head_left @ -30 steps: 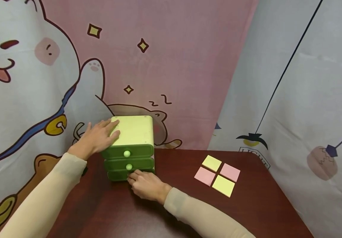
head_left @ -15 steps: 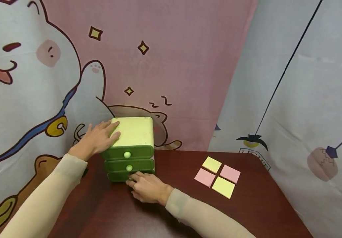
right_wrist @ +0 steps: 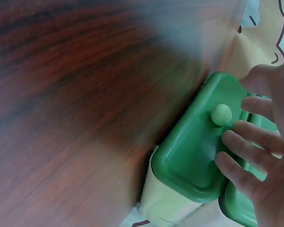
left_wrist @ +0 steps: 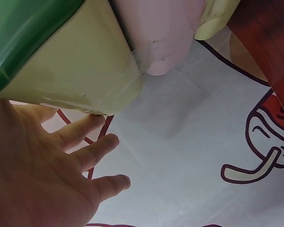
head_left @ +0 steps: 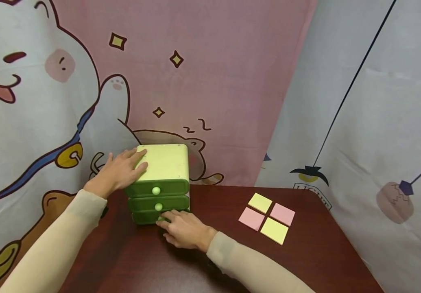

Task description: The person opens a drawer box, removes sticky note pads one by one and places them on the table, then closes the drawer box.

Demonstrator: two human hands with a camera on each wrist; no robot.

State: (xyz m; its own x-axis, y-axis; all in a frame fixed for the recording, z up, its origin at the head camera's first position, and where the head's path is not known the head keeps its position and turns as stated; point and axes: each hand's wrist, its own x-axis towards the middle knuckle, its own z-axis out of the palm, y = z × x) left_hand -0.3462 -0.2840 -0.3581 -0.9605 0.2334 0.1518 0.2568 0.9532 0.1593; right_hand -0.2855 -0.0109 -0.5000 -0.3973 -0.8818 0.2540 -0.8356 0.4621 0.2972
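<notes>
A small chest of drawers (head_left: 166,160) with a pale yellow top and green fronts stands on the dark red table. My left hand (head_left: 120,169) rests on the left part of its top, fingers spread. In the left wrist view, that hand's fingers lie along the yellow shell. At the bottom drawer (right_wrist: 189,165) is my right hand (head_left: 186,230), its fingers loosely bent and spread. The bottom drawer's round light green knob (right_wrist: 221,114) shows uncovered beside the fingertips, with nothing gripped. Above it, the middle drawer (head_left: 177,202) and top drawer (head_left: 175,187) look pushed in.
Right of the chest, yellow and pink square paper pads lie in a two-by-two group, among them a yellow pad (head_left: 274,230) and a pink pad (head_left: 251,218). A cartoon-printed cloth (head_left: 225,81) hangs right behind the table (head_left: 210,199).
My right hand has loosened from the bottom drawer's knob and drawn slightly right, with its fingers spreading. The left hand stays on the chest's top.
</notes>
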